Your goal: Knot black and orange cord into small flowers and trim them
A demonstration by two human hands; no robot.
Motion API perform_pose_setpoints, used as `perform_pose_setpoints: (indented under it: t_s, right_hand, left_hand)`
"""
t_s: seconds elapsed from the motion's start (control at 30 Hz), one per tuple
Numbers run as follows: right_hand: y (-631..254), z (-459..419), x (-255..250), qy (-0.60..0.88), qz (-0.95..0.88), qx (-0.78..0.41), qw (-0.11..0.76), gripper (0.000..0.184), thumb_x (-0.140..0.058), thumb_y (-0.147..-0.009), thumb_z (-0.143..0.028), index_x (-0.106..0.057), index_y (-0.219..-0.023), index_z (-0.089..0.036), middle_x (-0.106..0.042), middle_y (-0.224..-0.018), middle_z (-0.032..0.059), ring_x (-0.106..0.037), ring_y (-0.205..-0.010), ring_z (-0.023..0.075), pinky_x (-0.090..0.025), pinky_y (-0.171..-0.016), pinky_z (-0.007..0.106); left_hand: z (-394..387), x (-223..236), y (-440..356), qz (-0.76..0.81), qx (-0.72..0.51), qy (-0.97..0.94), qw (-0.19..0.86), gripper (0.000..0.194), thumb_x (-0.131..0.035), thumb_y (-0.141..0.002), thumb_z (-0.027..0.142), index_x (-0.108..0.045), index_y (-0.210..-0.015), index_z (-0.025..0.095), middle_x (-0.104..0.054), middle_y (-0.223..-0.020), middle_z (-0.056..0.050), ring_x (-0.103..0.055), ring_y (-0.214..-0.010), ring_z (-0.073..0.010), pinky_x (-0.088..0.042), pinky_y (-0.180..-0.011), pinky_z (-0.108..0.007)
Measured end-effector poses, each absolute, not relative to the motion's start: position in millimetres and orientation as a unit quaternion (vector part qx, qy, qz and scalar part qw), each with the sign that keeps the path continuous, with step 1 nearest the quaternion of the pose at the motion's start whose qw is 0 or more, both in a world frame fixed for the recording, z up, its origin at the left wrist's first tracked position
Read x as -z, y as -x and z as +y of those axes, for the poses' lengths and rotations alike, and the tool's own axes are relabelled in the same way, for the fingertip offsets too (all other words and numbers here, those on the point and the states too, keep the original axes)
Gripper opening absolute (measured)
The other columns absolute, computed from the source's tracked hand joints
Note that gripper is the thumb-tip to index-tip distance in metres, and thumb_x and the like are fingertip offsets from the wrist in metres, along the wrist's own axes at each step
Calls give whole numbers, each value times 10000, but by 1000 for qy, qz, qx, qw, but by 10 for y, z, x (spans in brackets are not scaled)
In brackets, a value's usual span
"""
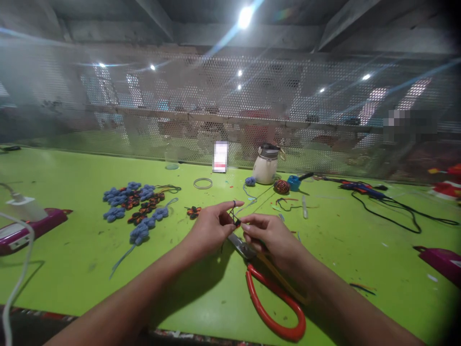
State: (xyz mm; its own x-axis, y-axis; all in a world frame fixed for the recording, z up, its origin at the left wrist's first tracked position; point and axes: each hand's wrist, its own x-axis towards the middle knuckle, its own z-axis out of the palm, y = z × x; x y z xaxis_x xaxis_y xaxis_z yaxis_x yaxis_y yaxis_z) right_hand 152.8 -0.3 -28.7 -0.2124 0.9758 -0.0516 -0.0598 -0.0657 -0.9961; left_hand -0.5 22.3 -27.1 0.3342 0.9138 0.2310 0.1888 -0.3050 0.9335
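My left hand (211,225) is closed, pinching a small dark piece of yarn work (237,223) with a bit of red on it. Dark yarn loops round its raised index finger. At the piece's right side, my right hand (272,234) has thumb and fingers pressed together; what they grip is hidden. Beneath both hands lie large scissors (245,249) with red handles, partly covered by the right hand. To the left are several blue yarn flowers (139,232) and black-orange yarn flowers (147,207). One more black-orange flower (193,212) lies beside my left hand.
Beyond the hands stand a white jug (265,168), a dark red yarn ball (281,186), a blue pot (294,182) and a lit phone (220,157). A ring (202,183) lies nearby. Corded blue tools (363,189) are at right; purple power strips (54,218) flank the green table (90,298).
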Motion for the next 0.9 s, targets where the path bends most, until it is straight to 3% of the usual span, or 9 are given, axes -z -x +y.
perform_pose_setpoints:
  t_s: [0.1,0.23,0.33,0.5,0.67,0.9]
  right_hand:
    - [-1485,-5,339,402,-471,-617,486,243,-674,-671,-288,-595,-827,-119,-493,-480,-59,-317,-339,19,-205,-365,172]
    - [-1463,-18,334,418,-498,-567,506,284,-683,-661,-306,-609,-861,-120,-484,-479,-62,-336,-369,35,-221,-372,176]
    - [-1484,-17,295,438,-529,-535,491,254,-685,-647,-307,-625,-803,-116,-472,-460,-65,-328,-374,37,-221,-370,178]
    - [-1505,-3,286,448,-522,-560,462,211,-677,-657,-271,-609,-774,-108,-481,-447,-61,-330,-349,29,-199,-359,172]
    - [-1452,-19,357,375,-450,-616,527,227,-674,-689,-255,-586,-848,-119,-499,-502,-54,-331,-359,19,-222,-372,164]
    - [-1434,-71,330,358,-506,-537,572,242,-656,-724,-295,-606,-904,-142,-520,-541,-43,-364,-384,39,-278,-390,184]
  left_hand:
    - [205,288,-39,420,-478,-659,401,490,-604,-646,123,-594,-1136,144,-545,-594,22,-463,-542,-97,-373,-557,-229]
    - [228,222,-23,391,-486,-588,515,766,-704,-559,132,-440,-1277,88,-545,-576,28,-490,-530,-106,-384,-544,-230]
    - [254,191,6,366,-460,-596,548,830,-710,-547,111,-389,-1312,108,-543,-553,39,-477,-512,-96,-379,-541,-227]
    - [237,241,5,363,-437,-654,500,720,-656,-607,111,-433,-1290,157,-546,-582,35,-467,-523,-92,-364,-527,-216]
    - [158,267,-57,387,-508,-671,377,542,-594,-687,132,-520,-1221,191,-571,-650,16,-510,-601,-107,-401,-602,-236]
    - [190,171,2,323,-504,-494,630,685,-721,-576,96,-487,-1220,82,-558,-634,15,-507,-561,-94,-385,-558,-240]
